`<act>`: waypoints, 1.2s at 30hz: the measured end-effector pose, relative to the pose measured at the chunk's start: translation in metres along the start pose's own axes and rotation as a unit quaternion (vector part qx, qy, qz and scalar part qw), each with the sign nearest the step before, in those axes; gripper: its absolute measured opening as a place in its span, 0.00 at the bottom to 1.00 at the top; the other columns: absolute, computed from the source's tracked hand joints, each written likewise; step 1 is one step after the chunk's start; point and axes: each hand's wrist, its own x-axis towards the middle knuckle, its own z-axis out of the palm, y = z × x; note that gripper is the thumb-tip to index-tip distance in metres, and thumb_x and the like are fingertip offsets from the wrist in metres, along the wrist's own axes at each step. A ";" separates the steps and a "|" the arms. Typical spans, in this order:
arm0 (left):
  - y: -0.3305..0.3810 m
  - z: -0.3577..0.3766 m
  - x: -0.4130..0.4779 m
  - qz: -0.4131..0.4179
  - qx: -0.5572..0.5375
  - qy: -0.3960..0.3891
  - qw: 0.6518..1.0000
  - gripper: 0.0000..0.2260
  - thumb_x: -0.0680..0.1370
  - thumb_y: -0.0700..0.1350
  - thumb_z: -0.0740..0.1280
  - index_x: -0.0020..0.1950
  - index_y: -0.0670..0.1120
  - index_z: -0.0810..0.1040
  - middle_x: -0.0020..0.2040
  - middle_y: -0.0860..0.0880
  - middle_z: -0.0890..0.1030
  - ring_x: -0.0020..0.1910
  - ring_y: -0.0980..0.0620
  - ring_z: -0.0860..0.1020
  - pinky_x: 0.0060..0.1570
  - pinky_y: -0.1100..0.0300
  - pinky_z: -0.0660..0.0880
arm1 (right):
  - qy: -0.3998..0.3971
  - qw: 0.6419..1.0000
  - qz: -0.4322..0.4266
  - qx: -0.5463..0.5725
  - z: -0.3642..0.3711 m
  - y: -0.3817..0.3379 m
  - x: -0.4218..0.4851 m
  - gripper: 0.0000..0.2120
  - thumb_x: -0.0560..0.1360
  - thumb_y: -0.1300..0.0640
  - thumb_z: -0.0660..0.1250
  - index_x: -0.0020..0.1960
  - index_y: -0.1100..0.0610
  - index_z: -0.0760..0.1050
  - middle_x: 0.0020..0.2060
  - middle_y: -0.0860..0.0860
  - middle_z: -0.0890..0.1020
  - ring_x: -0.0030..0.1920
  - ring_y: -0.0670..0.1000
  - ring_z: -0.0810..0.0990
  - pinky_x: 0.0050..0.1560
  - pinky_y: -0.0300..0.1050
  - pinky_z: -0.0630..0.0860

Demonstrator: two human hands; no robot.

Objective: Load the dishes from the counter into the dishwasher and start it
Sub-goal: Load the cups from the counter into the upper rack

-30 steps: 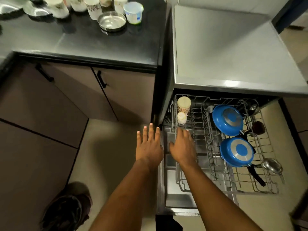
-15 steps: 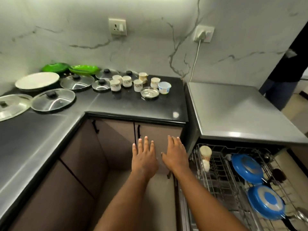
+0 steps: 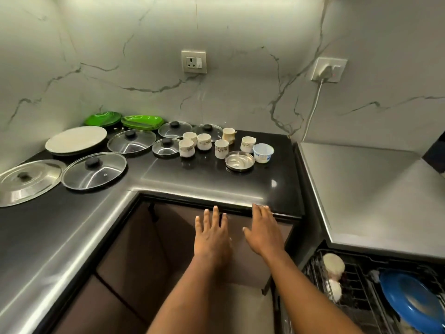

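Both empty hands, left hand [image 3: 212, 237] and right hand [image 3: 263, 231], reach forward with fingers straight and spread. The cluster of small white patterned cups [image 3: 204, 142] stands beyond them on the black counter [image 3: 204, 179], nearer the right hand.

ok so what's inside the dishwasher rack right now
The rack holds two pale cups at its left and a blue pan beside them; the rest lies outside the frame.
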 end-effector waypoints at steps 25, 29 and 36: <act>0.030 -0.040 0.244 0.088 0.005 -0.032 0.996 0.31 0.83 0.52 0.54 0.81 0.47 0.43 0.80 0.42 0.37 0.79 0.39 0.36 0.77 0.40 0.40 | 0.026 0.999 0.041 0.017 -0.022 0.024 0.229 0.35 0.78 0.56 0.63 0.79 0.56 0.50 0.78 0.54 0.54 0.79 0.53 0.48 0.78 0.50 0.51; 0.010 -0.049 0.272 0.106 0.003 -0.044 0.993 0.32 0.83 0.52 0.54 0.81 0.47 0.41 0.80 0.42 0.37 0.79 0.40 0.36 0.76 0.41 0.39 | 0.039 0.998 0.054 0.019 -0.016 -0.001 0.259 0.34 0.77 0.56 0.63 0.78 0.55 0.53 0.77 0.54 0.58 0.78 0.53 0.53 0.77 0.50 0.55; -0.049 -0.058 0.306 0.096 -0.013 -0.048 0.994 0.30 0.83 0.50 0.56 0.81 0.46 0.48 0.82 0.43 0.45 0.80 0.42 0.41 0.78 0.43 0.43 | 0.020 0.996 0.082 0.025 0.000 -0.047 0.304 0.35 0.77 0.54 0.66 0.79 0.55 0.52 0.77 0.53 0.58 0.76 0.54 0.58 0.74 0.48 0.59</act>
